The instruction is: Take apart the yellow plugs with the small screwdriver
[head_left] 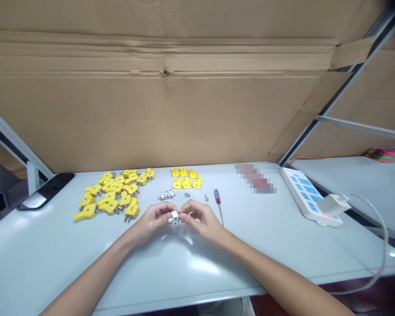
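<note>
A small white plug core [174, 217] is pinched in the fingers of my left hand [157, 219] above the middle of the table. My right hand [197, 217] meets it from the right, its thumb and forefinger pressed together at the core's side; what they hold is too small to make out. Just beyond my hands lie white plug cores [166, 195], a few tiny screws [187, 195] and small brass-coloured parts [206, 199]. Yellow half shells [186, 183] lie in two rows behind them. A screwdriver [218, 199] with a purple handle rests right of my right hand.
Several yellow plugs [110, 196] are heaped at the left. A black phone-like slab [48, 191] lies at the far left. On the right sits a white power strip [307, 195] with a charger [333, 205] and cable. Cardboard [171, 118] stands behind the table [46, 259].
</note>
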`<state>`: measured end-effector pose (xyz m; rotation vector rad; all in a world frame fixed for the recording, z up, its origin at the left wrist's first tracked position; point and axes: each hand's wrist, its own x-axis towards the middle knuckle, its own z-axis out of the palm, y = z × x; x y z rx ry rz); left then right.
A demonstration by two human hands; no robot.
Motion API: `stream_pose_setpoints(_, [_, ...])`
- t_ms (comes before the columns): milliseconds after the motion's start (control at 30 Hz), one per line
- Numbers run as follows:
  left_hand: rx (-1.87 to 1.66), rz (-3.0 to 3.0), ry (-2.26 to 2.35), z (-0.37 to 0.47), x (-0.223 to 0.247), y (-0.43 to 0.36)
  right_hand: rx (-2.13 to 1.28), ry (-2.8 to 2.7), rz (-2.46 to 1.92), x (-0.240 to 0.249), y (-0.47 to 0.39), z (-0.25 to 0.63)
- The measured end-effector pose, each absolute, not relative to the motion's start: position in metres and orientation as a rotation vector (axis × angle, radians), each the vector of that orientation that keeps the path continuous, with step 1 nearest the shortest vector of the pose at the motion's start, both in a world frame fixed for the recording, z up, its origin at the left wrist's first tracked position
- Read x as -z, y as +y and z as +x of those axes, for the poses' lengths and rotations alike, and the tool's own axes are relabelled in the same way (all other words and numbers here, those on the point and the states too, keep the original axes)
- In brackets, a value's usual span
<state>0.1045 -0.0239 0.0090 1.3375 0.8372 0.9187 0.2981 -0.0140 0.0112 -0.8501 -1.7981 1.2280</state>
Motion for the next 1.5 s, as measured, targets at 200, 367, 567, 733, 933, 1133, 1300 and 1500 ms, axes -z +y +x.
stream_pose_setpoints(200, [-0.899, 1.228, 0.804, 0.108, -0.005, -0.026, -1.256, -1.800, -0.867, -0.012, -0.014, 0.299])
stream_pose_setpoints(367, [-0.934, 1.166, 0.830, 0.109, -0.003, -0.026, -1.350, -1.736, -0.885, -0.010, -0.014, 0.299])
stream_pose_setpoints(567, [-0.934, 1.088, 0.838, 0.109, -0.001, -0.022, -1.516, -1.556, -0.882, -0.002, -0.010, 0.296])
stream_pose_setpoints(733, [-0.969, 1.158, 0.915, 0.111, 0.003, -0.020, -1.486, -1.502, -0.933, 0.002, -0.007, 0.293])
stream_pose_setpoints(933, [-0.984, 1.302, 1.070, 0.115, 0.012, -0.016, -1.518, -1.500, -0.959, 0.010, -0.005, 0.291])
stream_pose_setpoints(1133, [-1.072, 1.409, 1.152, 0.110, 0.019, -0.013, -1.528, -1.556, -0.982, 0.013, -0.003, 0.291])
stream_pose_setpoints(1300, [-1.138, 1.484, 1.216, 0.108, 0.020, -0.012, -1.539, -1.556, -0.982, 0.014, -0.002, 0.291])
stream_pose_setpoints(1500, [-1.159, 1.659, 1.238, 0.114, 0.011, -0.019, -1.545, -1.431, -0.927, 0.016, -0.003, 0.289])
